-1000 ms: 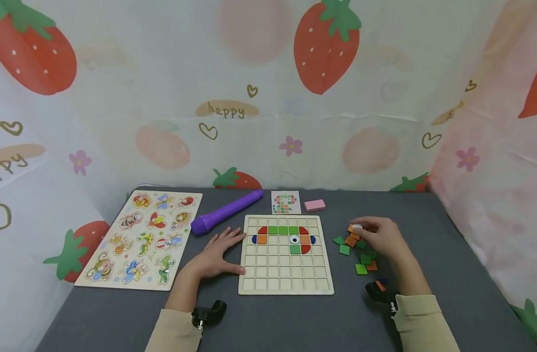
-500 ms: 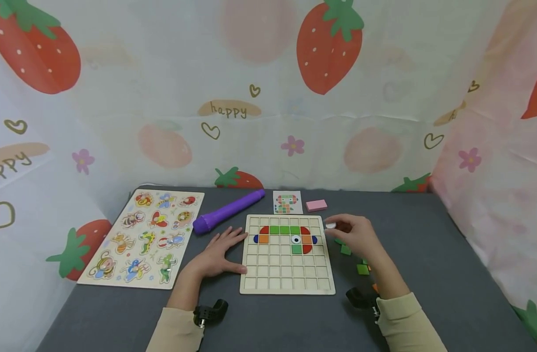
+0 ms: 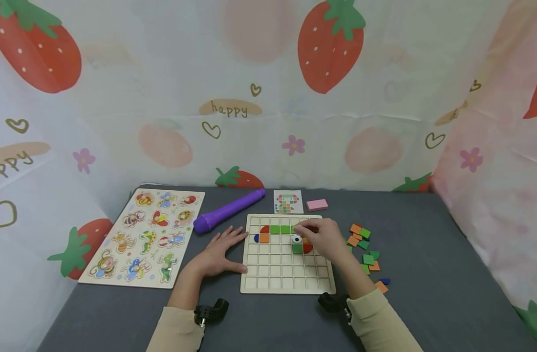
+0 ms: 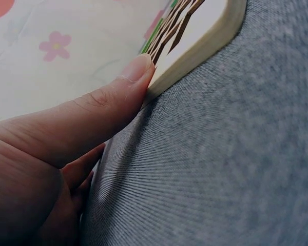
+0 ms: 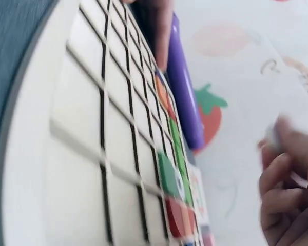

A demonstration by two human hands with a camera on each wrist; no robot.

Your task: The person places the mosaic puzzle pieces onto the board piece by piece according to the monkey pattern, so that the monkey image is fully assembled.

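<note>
Right hand [image 3: 323, 239] above a grid board [image 3: 272, 271] on a dark counter [image 3: 268, 322], strawberry-print cloth [image 3: 250, 58] hanging behind.
The right fingers are together, pinching a small pale piece [image 5: 273, 134], blurred in the right wrist view and hidden in the head view; the hand covers part of the board's coloured tiles [image 3: 281, 230]. The left hand [image 3: 217, 254] lies with fingers spread, thumb touching the board's left edge. Loose tiles [image 3: 367, 259] lie right of the board, some perhaps hidden by the forearm.

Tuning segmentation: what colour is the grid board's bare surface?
Grid board: pale cream; best in the head view.
</note>
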